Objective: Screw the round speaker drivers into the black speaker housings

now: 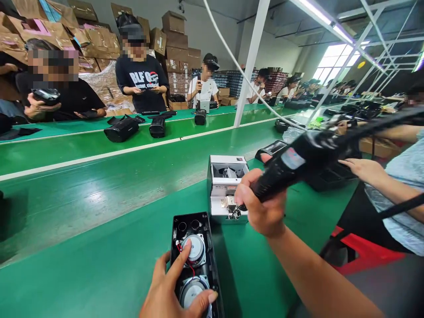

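Head view: left hand (pixel 175 287) spreads open over the speaker (pixel 203 269), seemingly to steady it; right hand (pixel 265 210) grips a driver (pixel 286 163) near the feeder (pixel 222 181).

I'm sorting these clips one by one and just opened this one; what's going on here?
The person's right hand grips a black screwdriver-like tool, its tip at the front of a small white machine. Their left hand lies across an open black housing on the green table, index finger on the upper round speaker. Across the table, other people handle items.
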The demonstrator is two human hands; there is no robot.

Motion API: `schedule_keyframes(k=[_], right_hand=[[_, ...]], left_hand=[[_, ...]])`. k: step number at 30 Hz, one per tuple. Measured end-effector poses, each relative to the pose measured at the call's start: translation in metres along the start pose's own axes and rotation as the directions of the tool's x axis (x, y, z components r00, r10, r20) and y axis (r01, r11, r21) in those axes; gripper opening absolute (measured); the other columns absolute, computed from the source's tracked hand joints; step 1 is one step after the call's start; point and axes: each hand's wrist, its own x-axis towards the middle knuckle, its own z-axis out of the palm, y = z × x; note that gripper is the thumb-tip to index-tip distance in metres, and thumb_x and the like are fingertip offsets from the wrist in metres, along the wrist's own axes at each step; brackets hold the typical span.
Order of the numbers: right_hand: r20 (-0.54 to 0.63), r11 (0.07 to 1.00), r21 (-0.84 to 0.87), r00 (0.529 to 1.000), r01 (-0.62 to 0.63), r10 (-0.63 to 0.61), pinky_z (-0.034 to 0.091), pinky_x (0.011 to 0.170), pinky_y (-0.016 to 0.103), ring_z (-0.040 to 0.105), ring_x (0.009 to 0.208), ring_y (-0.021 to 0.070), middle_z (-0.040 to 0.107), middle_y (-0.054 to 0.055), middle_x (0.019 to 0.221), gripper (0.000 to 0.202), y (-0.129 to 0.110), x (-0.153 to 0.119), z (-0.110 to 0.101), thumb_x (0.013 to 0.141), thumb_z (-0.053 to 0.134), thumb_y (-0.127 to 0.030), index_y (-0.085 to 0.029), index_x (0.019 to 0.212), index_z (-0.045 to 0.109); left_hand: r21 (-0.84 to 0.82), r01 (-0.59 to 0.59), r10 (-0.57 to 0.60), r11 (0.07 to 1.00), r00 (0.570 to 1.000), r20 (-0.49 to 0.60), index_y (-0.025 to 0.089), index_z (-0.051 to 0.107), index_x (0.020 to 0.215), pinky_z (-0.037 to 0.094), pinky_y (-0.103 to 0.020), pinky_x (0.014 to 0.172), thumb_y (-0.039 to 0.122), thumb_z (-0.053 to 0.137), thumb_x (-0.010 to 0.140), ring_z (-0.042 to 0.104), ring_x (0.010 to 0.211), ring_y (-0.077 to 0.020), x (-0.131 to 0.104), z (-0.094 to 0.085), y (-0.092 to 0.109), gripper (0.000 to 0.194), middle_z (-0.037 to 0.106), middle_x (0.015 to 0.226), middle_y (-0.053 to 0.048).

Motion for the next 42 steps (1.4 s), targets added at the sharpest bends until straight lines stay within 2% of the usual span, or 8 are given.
schedule_keyframes(k=[3,5,9,14,17,21,35,42], right_hand=[[0.027,0.988,0.006,0.988,-0.153,0.153,0.052,0.048,0.026,0.054,0.049,0.0099,0.06,-0.01,0.077,0.054,0.004,0.0,0.002,0.089,0.072,-0.014,-0.03,0.135,0.047],[0.073,0.963,0.009,0.961,-0.269,0.268,0.05,0.043,0.024,0.054,0.045,0.01,0.06,-0.01,0.074,0.05,0.0,-0.003,0.003,0.09,0.071,-0.014,-0.028,0.133,0.049],[0.108,0.908,0.144,0.918,-0.394,0.381,0.05,0.043,0.024,0.052,0.047,0.01,0.057,-0.009,0.074,0.05,-0.029,-0.021,0.008,0.095,0.068,-0.015,-0.031,0.139,0.05],[0.046,0.896,0.346,0.959,-0.279,0.281,0.052,0.045,0.026,0.051,0.046,0.01,0.056,-0.008,0.073,0.058,-0.062,-0.048,0.029,0.097,0.069,-0.014,-0.042,0.145,0.051],[0.041,0.919,0.334,0.978,-0.208,0.207,0.053,0.047,0.028,0.054,0.05,0.011,0.058,-0.007,0.078,0.059,-0.056,-0.069,0.039,0.1,0.071,-0.02,-0.048,0.147,0.048],[0.084,0.947,0.276,0.985,-0.166,0.149,0.055,0.053,0.031,0.056,0.055,0.0121,0.057,-0.006,0.082,0.06,-0.038,-0.089,0.038,0.104,0.064,-0.018,-0.05,0.15,0.044],[0.077,0.937,0.256,0.972,-0.236,0.224,0.053,0.053,0.032,0.056,0.055,0.0135,0.056,-0.006,0.082,0.063,-0.017,-0.096,0.037,0.103,0.061,-0.014,-0.043,0.153,0.038],[0.084,0.927,0.295,0.973,-0.229,0.213,0.053,0.056,0.031,0.056,0.057,0.012,0.055,-0.006,0.083,0.061,-0.018,-0.099,0.036,0.104,0.061,-0.015,-0.046,0.153,0.04]], left_hand=[[-0.018,-0.036,0.037,0.999,0.998,0.059,0.039,0.045,0.161,0.054,-0.052,0.113,0.049,0.074,0.078,0.064,0.137,-0.0344,-0.003,-0.006,-0.002,0.088,0.039,0.165,-0.01],[-0.037,-0.043,0.048,0.998,0.99,0.13,0.038,0.038,0.164,0.045,-0.055,0.122,0.042,0.078,0.074,0.054,0.148,-0.0372,-0.005,-0.01,-0.004,0.098,0.033,0.171,-0.012],[-0.073,0.023,-0.008,0.997,0.979,0.202,0.04,0.038,0.163,0.035,-0.058,0.128,0.023,0.083,0.065,0.039,0.158,-0.0392,-0.008,-0.015,-0.002,0.109,0.028,0.176,-0.011],[-0.092,0.061,-0.04,0.994,0.977,0.21,0.044,0.035,0.163,0.035,-0.057,0.129,0.017,0.08,0.068,0.044,0.156,-0.0351,-0.012,-0.02,0.016,0.109,0.033,0.172,-0.006],[-0.094,0.073,-0.049,0.993,0.971,0.234,0.043,0.034,0.164,0.036,-0.055,0.129,0.016,0.08,0.068,0.05,0.151,-0.0316,-0.012,-0.022,0.021,0.11,0.037,0.168,-0.006],[-0.119,0.05,-0.021,0.992,0.973,0.229,0.043,0.034,0.164,0.032,-0.053,0.131,0.016,0.082,0.069,0.048,0.152,-0.0287,-0.012,-0.021,0.018,0.11,0.032,0.171,-0.006],[-0.119,0.086,-0.058,0.989,0.974,0.22,0.046,0.035,0.163,0.039,-0.053,0.127,0.017,0.083,0.069,0.049,0.151,-0.0329,-0.015,-0.023,0.024,0.109,0.035,0.17,-0.003],[-0.11,0.094,-0.067,0.99,0.972,0.225,0.047,0.035,0.163,0.038,-0.054,0.128,0.016,0.084,0.069,0.049,0.152,-0.0338,-0.016,-0.023,0.023,0.11,0.034,0.169,-0.005]])
